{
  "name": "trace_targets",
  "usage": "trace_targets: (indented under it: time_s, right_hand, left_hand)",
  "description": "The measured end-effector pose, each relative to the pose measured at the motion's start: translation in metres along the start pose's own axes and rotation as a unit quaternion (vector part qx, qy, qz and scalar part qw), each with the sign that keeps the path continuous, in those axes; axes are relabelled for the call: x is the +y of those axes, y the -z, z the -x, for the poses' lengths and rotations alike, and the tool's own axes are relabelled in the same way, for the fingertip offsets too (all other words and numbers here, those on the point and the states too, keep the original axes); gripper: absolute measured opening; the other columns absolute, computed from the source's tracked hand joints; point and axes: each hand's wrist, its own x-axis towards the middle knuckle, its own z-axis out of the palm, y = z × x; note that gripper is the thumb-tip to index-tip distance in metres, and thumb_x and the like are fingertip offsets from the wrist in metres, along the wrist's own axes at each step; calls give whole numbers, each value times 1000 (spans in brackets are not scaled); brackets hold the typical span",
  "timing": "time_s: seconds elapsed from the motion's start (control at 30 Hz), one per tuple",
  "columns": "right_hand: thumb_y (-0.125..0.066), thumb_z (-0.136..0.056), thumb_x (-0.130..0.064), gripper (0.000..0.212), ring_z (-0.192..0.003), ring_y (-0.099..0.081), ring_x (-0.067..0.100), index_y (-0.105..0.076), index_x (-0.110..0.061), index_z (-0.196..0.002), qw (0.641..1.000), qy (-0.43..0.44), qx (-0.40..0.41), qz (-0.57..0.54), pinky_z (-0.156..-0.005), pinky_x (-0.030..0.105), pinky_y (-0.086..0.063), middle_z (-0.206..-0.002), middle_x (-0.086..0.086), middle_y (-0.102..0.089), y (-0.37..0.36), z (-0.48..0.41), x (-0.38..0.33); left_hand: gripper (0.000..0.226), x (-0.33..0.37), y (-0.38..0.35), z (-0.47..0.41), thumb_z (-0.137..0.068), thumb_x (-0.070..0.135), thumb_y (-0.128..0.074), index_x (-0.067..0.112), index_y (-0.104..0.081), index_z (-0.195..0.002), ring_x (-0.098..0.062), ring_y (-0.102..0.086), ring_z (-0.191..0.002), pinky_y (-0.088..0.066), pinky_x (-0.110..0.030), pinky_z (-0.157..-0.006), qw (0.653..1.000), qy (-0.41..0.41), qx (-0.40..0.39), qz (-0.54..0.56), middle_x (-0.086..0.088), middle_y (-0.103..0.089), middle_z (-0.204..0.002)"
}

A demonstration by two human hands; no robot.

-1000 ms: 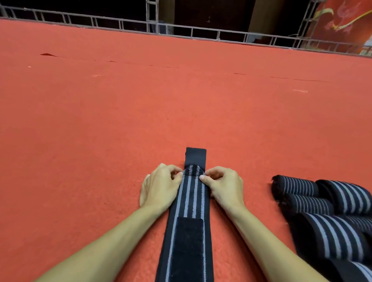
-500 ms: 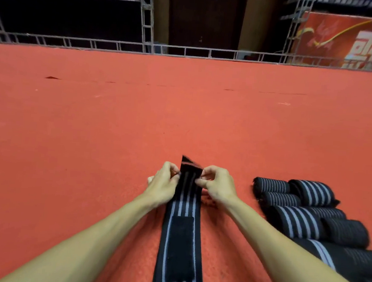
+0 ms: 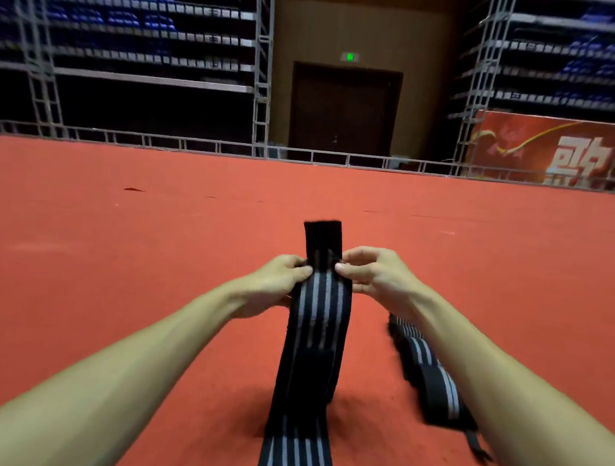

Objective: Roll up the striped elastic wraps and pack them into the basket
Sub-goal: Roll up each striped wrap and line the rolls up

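Progress is partial: our left hand point(image 3: 276, 282) and right hand point(image 3: 376, 275) pinch one unrolled striped wrap point(image 3: 314, 343); rolled wraps point(image 3: 430, 382) lie nearby, basket unseen

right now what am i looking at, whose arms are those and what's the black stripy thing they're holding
There is no machine here. These are a person's two bare arms, seen from a camera worn on their head that looks forward and down. The left hand and right hand each pinch an edge of a long black striped wrap near its far end. Its plain black tip sticks up above the fingers. There the wrap is held up off the red floor, and it trails back toward the camera. To the right, partly behind the right forearm, lie rolled wraps of the same kind. No basket is in view. A metal railing edges the floor.
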Motion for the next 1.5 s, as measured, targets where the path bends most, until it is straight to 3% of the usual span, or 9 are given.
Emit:
trace_targets:
  time_s: [0.17, 0.27, 0.37, 0.53, 0.63, 0.8, 1.1, 1.37, 1.5]
  right_hand:
    - [-65, -85, -16, 24, -89, -64, 25, -63, -2, -104, 991, 48, -80, -99, -79, 32, -52, -105, 14, -67, 4, 44, -55]
    - [-62, -89, -22, 43, -101, -59, 33, -57, 5, -122, 987, 80, -73, -121, -82, 36, -51, -124, 23, -61, 6, 52, -69]
    - [-65, -88, -22, 33, -82, -62, 24, -65, 1, -112, 997, 58, -19, -43, -70, 31, -52, -105, 17, -68, 8, 52, -58]
    - [-63, -92, -17, 19, -59, -53, 10, -68, -3, -104, 999, 5, 43, 26, -54, 23, -46, -79, 5, -63, 5, 33, -5]
    - [-60, -93, -11, 17, -54, -58, 4, -68, -4, -106, 998, -9, 65, -3, -53, 20, -48, -77, 0, -66, 8, 15, 21]
    - [-59, -93, -6, 17, -52, -59, 3, -67, -5, -109, 993, -38, 99, -52, -53, 22, -49, -83, 4, -65, 12, -20, 76]
    - [-59, -89, 2, 23, -72, -64, 19, -70, -18, -95, 984, -65, 148, -70, -57, 28, -50, -90, 10, -70, 5, -58, 200]
    - [-58, -91, 2, 29, -60, -53, 14, -70, -21, -104, 989, -3, 104, -107, -44, 19, -37, -92, 12, -69, 10, -62, 225]
    - [-62, -85, 5, 23, -44, -52, 5, -71, -8, -103, 982, -13, 94, -161, -40, 14, -37, -90, 12, -70, 10, -61, 222]
  left_hand:
    - [24, 51, -1, 44, -100, 13, -43, 1, -63, -105, -16, -69, -82, -57, -30, -76, 982, -17, -77, 173, -8, -72, -89]
    - [28, 70, -2, 51, -98, 18, -49, -2, -63, -113, -20, -61, -86, -59, -31, -74, 972, -43, -88, 214, -10, -53, -86]
    - [29, 63, -12, 45, -101, 23, -45, 2, -62, -112, -16, -65, -74, -54, -30, -62, 995, -20, -21, 92, -8, -61, -88]
    - [28, 19, -33, 12, -102, 18, -36, 9, -61, -112, -16, -63, -79, -50, -30, -68, 996, -15, 89, -12, -7, -68, -97]
    - [26, -8, -39, -17, -101, 15, -38, 11, -58, -116, -19, -64, -90, -50, -34, -80, 992, -18, 128, 9, -7, -67, -104]
    - [24, -59, -51, -61, -97, 14, -42, 13, -62, -111, -9, -63, -82, -47, -22, -67, 982, 3, 172, 73, 0, -68, -98]
    - [21, -171, -65, -106, -94, 3, -52, 17, -66, -103, -2, -66, -83, -49, -12, -68, 975, -2, 197, 105, 4, -71, -96]
    - [29, -196, -62, -109, -93, 0, -52, 20, -65, -109, -22, -67, -95, -54, -34, -85, 962, -57, 164, 211, -10, -71, -106]
    - [31, -197, -60, -114, -92, -5, -46, 17, -66, -100, -20, -63, -83, -53, -30, -75, 959, -49, 146, 239, -10, -69, -96]
